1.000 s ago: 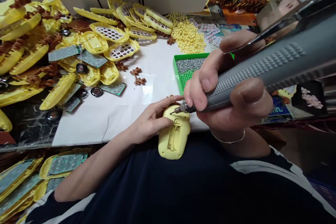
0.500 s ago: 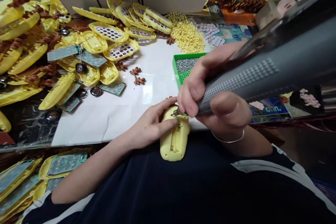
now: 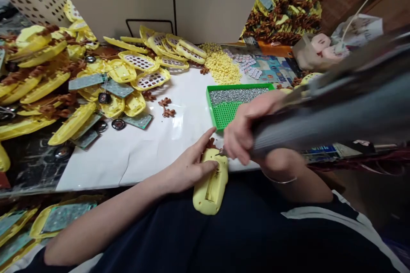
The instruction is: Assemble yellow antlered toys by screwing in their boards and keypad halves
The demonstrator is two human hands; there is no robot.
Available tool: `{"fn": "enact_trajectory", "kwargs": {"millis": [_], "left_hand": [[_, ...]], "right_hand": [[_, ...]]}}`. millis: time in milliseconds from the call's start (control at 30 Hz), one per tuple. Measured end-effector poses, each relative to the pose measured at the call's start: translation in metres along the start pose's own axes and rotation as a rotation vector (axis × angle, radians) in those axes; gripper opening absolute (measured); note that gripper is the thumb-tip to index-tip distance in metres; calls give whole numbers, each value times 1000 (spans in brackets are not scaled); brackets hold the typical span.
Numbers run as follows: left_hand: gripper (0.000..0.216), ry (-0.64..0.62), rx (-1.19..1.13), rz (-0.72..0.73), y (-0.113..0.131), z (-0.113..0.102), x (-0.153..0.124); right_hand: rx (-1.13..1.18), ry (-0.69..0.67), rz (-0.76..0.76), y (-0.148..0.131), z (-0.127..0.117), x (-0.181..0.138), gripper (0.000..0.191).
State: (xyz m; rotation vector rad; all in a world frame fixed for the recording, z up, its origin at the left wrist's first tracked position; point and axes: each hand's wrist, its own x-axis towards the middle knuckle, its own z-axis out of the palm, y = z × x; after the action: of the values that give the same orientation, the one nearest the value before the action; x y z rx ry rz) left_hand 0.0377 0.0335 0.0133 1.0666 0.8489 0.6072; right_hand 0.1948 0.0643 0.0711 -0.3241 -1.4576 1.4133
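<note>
A pale yellow plastic toy casing [image 3: 205,199] lies back side up at the table's front edge, its long battery recess facing me. My left hand [image 3: 185,168] holds it, thumb across the upper part and index finger stretched past its top end. My right hand [image 3: 245,132] is wrapped round a thick grey electric screwdriver [image 3: 333,115], blurred by motion. The bit points at the casing's upper end; whether it touches cannot be made out. Brown antler-like parts [image 3: 210,143] show at the casing's top. Just beyond is a green tray [image 3: 224,115] of small silvery screws.
Yellow shells [image 3: 141,60], circuit boards [image 3: 118,88] and small black speakers [image 3: 118,124] are heaped at the left. Small yellow pieces [image 3: 222,66] lie behind the tray. A large carton [image 3: 192,8] stands at the back. More shells with boards [image 3: 67,217] sit below the table's left edge.
The view has tilted up, showing more of the carton and tray. The screwdriver's bit has shifted right across the casing's upper end. My left index finger now reaches further out.
</note>
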Motion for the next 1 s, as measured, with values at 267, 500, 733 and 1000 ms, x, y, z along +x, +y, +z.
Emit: {"fn": "enact_trajectory", "kwargs": {"millis": [267, 500, 733, 1000], "left_hand": [[52, -224, -470, -406, -3, -6, -8], [41, -26, -647, -302, -3, -12, -1], [49, 265, -653, -146, 6, -16, 15], [48, 289, -704, -109, 5, -11, 19]], "right_hand": [[-244, 637, -279, 5, -60, 26, 25], [-448, 575, -162, 35, -95, 25, 41], [-432, 607, -169, 30, -98, 6, 30], [-448, 609, -268, 42, -104, -4, 32]]}}
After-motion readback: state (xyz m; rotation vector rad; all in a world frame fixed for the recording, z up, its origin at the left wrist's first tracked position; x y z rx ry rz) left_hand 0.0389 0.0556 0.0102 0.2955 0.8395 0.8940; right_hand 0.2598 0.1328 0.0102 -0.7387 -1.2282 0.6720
